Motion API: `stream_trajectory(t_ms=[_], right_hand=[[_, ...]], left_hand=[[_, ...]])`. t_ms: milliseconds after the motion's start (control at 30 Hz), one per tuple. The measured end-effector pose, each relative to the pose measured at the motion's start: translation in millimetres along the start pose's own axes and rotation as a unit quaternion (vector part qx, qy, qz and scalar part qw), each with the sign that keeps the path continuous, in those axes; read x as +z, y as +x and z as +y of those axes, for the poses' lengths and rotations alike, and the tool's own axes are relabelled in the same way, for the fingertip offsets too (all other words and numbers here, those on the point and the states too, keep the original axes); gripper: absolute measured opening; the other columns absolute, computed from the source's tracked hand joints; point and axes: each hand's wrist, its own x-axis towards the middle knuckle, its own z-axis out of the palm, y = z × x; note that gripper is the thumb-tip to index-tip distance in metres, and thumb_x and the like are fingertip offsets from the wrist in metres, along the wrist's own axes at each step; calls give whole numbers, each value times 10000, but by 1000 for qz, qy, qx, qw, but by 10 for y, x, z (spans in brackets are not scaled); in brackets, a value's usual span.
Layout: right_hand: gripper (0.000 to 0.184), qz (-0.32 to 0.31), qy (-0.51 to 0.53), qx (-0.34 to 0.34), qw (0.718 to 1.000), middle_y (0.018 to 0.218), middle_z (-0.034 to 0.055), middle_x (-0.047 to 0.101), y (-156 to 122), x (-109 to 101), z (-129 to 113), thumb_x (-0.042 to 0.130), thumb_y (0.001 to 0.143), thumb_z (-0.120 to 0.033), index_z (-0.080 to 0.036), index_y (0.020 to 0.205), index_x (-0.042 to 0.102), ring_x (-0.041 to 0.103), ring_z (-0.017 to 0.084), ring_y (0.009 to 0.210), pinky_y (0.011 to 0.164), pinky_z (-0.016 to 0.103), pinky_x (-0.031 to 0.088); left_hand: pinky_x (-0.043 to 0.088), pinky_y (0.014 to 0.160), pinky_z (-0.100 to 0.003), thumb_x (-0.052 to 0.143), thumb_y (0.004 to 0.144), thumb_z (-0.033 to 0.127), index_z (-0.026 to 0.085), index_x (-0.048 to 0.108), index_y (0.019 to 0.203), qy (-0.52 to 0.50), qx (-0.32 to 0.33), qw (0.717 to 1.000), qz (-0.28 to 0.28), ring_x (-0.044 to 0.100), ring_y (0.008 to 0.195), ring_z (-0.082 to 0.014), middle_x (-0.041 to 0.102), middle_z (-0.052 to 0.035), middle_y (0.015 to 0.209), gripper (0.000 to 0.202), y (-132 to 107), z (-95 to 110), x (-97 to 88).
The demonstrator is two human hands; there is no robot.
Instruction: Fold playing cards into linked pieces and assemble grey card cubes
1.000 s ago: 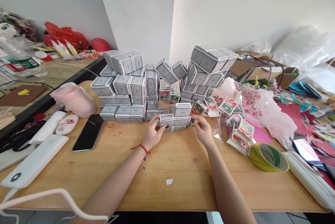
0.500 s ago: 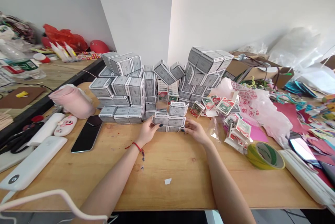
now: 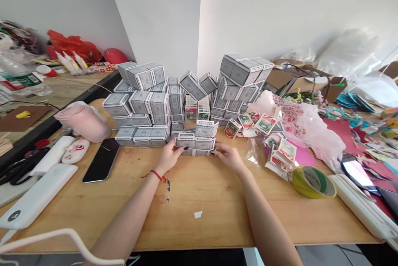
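Note:
A small stack of grey-patterned playing-card boxes point(image 3: 195, 143) stands on the wooden table, with one box point(image 3: 205, 129) on top whose end flap sticks out at the right. My left hand point(image 3: 169, 156) pinches the stack's left end, thumb across the front and fingers partly hidden behind it. At the right end, the fingertips of my right hand point(image 3: 228, 156) close on the lower boxes. Behind stand taller piles of the same boxes, one at the left point(image 3: 141, 108) and one at the right point(image 3: 238, 87). Between them, a tilted V of boxes point(image 3: 196, 87) rests above boxes with red-and-green ends point(image 3: 197, 108).
Loose opened card boxes point(image 3: 281, 150) lie at the right beside a roll of yellow tape point(image 3: 313, 182) and a crumpled plastic bag point(image 3: 314, 125). Leftward are a black phone point(image 3: 102, 161), a white power bank point(image 3: 40, 195) and a pink roll point(image 3: 85, 120). A paper scrap point(image 3: 198, 214) lies in front.
The small stack has shifted slightly left between my hands, which stay at its two ends. The whole view has also moved a little.

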Motion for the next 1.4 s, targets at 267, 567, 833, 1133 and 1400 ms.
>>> stream_trajectory(t_ms=[267, 567, 833, 1133, 1400], right_hand=[[211, 0, -149, -34, 988, 917, 39, 707, -33, 12, -62, 496, 844, -319, -276, 981, 651, 653, 191, 722, 655, 268, 465], [236, 8, -152, -75, 985, 858, 45, 702, -49, 38, -126, 443, 883, -301, -255, 923, 671, 639, 180, 751, 685, 260, 449], [252, 39, -177, -94, 979, 792, 43, 699, -51, 118, -152, 425, 900, -317, -227, 904, 661, 641, 164, 694, 637, 237, 438], [194, 83, -201, -123, 968, 731, 27, 697, -56, 172, -121, 455, 894, -281, -195, 853, 624, 628, 138, 608, 558, 215, 416], [187, 90, -203, -127, 967, 757, 26, 706, -61, 181, -120, 458, 896, -280, -193, 851, 618, 635, 133, 609, 558, 212, 420]], left_hand=[[476, 650, -251, 600, 737, 398, 154, 593, 912, 33, -1, 999, -6, 583, 694, -147, 649, -28, 781, 300, 35, 73, -92], [486, 716, -273, 610, 733, 386, 168, 589, 846, 43, 5, 999, 2, 611, 785, -175, 654, -33, 781, 246, 42, 101, -123], [494, 717, -282, 611, 728, 407, 157, 586, 813, 40, 5, 999, 6, 615, 788, -182, 659, -37, 759, 265, 46, 102, -122], [495, 731, -297, 627, 702, 425, 149, 592, 791, 39, -25, 999, 11, 620, 774, -189, 672, -51, 766, 292, 35, 189, -123], [493, 730, -289, 611, 722, 401, 145, 589, 794, 37, -21, 999, 11, 622, 797, -188, 671, -52, 779, 267, 44, 154, -123]])
